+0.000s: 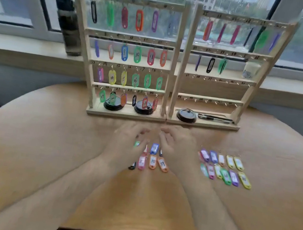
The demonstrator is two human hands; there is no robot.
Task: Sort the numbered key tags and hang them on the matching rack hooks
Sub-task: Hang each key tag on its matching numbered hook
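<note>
Before two wooden racks (132, 37) (226, 52), two hands (127, 143) (177, 149) loosely curled over loose tags (162, 164), grip unclear

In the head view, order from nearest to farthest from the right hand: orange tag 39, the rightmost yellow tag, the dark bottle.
1. Orange tag, in the middle group.
2. Yellow tag, right end of the lower row.
3. Dark bottle, on the sill, far left.
</note>
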